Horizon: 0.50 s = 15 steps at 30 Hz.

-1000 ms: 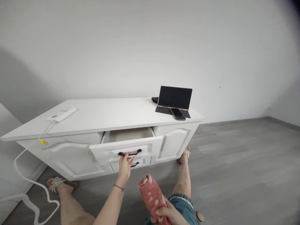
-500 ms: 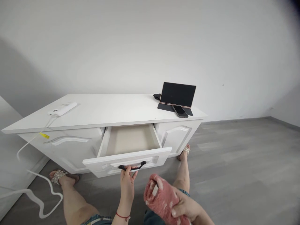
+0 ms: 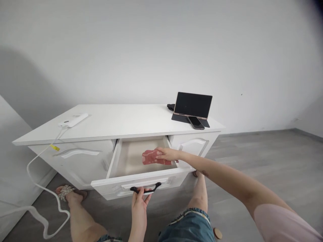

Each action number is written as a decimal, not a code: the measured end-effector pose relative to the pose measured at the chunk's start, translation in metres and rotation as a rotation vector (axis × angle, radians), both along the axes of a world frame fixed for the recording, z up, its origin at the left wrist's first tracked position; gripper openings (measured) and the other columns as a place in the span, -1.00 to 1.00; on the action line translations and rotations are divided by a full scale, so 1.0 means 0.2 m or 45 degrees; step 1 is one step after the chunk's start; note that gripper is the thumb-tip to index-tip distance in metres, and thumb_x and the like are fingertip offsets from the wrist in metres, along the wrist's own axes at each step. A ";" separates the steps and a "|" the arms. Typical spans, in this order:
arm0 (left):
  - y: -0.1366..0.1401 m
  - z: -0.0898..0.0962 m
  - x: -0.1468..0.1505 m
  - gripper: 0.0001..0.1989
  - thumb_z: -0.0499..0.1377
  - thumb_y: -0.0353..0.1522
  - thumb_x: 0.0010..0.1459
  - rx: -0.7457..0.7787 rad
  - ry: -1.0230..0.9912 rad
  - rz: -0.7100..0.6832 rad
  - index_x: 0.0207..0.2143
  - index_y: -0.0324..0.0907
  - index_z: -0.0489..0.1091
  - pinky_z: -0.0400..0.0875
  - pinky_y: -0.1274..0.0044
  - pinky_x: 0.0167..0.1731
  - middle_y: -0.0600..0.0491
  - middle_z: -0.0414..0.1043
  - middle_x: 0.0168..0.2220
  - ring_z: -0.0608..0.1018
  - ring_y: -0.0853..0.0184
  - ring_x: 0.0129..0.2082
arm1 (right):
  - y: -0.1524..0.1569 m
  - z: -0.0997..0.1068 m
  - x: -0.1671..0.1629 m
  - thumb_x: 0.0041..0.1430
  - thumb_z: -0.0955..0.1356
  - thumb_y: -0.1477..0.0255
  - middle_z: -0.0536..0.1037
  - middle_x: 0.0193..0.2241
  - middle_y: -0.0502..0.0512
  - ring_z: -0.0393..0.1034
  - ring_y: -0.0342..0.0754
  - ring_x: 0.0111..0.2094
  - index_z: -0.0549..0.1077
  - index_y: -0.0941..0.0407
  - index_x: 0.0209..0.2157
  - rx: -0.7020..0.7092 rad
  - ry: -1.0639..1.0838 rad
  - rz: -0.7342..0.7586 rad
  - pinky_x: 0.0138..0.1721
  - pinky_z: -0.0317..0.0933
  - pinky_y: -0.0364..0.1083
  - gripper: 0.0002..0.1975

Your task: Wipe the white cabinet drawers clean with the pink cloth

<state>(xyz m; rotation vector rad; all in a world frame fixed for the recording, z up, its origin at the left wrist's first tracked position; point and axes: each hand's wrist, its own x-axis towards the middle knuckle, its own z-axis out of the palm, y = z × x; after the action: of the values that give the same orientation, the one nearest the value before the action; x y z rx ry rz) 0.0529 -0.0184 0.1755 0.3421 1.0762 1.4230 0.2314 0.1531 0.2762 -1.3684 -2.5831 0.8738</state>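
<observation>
An open drawer (image 3: pixel 131 157) juts out from the middle of a white cabinet (image 3: pixel 83 168). My left hand (image 3: pixel 140 201) has its fingers hooked round the black handle (image 3: pixel 157 186) on the drawer front. Inside the drawer, toward its right side, lies a rolled pink fuzzy cloth (image 3: pixel 149 157) with pale patches. My right hand (image 3: pixel 168 154) grips that cloth from above, its fingers over the right half of the roll. Whether the roll touches the drawer floor I cannot tell.
On the cabinet top, a tablet (image 3: pixel 193 105) stands on its dark cover with a phone (image 3: pixel 196 123) in front and a black item (image 3: pixel 171 107) behind. A white power strip (image 3: pixel 74 120) lies at left, its cable (image 3: pixel 32 174) trailing down to the floor.
My right hand has carried the rolled pink cloth from in front of the cabinet, forward and into the drawer. My left hand has stayed on the handle.
</observation>
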 end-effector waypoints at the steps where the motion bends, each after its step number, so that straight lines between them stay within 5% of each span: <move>1: 0.00 0.01 -0.01 -0.87 0.26 -0.24 0.05 0.011 -0.002 -0.031 -0.45 0.01 0.35 0.50 0.17 -0.10 0.13 0.56 -0.50 0.59 0.03 -0.07 | 0.02 -0.05 -0.03 0.23 0.32 0.25 0.52 -0.15 0.16 0.42 -0.02 -0.23 0.30 0.12 0.15 0.046 -0.086 0.067 -0.14 0.26 -0.07 -0.51; 5: -0.01 0.02 -0.03 -0.87 0.26 -0.19 0.04 0.024 -0.006 -0.098 -0.39 0.05 0.38 0.51 0.13 -0.12 0.12 0.59 -0.47 0.58 -0.01 -0.05 | 0.03 -0.20 -0.05 0.12 0.39 0.38 0.48 -0.08 0.20 0.41 0.03 -0.19 0.40 0.02 0.12 0.136 -0.361 0.341 -0.16 0.24 -0.04 -0.52; 9: 0.00 -0.01 -0.03 -0.84 0.28 -0.15 0.00 0.001 0.000 -0.086 -0.38 0.09 0.38 0.51 0.16 -0.11 0.13 0.59 -0.47 0.57 -0.01 -0.03 | 0.00 -0.22 -0.02 0.07 0.39 0.52 0.51 -0.31 0.07 0.36 -0.05 -0.37 0.56 0.01 -0.09 -0.005 -0.403 0.465 -0.34 0.16 -0.09 -0.66; 12: 0.01 -0.05 -0.01 -0.83 0.30 -0.16 -0.04 -0.027 0.024 -0.034 -0.42 0.07 0.37 0.51 0.19 -0.11 0.13 0.59 -0.48 0.57 -0.01 -0.03 | -0.03 -0.20 -0.05 0.08 0.39 0.39 0.45 -0.50 0.00 0.30 -0.08 -0.47 0.59 0.06 -0.26 -0.142 -0.355 0.329 -0.37 0.14 -0.08 -0.83; 15: 0.02 -0.10 0.00 -0.76 0.33 -0.14 -0.09 -0.050 0.063 0.029 -0.46 0.02 0.36 0.51 0.25 -0.15 0.11 0.58 -0.46 0.60 0.02 -0.09 | -0.04 -0.20 -0.10 0.15 0.30 0.07 0.46 -0.54 0.07 0.36 0.01 -0.44 0.57 0.13 -0.33 -0.291 -0.444 0.016 -0.34 0.20 -0.02 -0.58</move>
<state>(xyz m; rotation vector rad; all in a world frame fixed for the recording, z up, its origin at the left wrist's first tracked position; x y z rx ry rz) 0.0521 -0.0144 0.1553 0.3391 1.1499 1.4176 0.2117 0.1442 0.2359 -1.7044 -2.8152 1.0427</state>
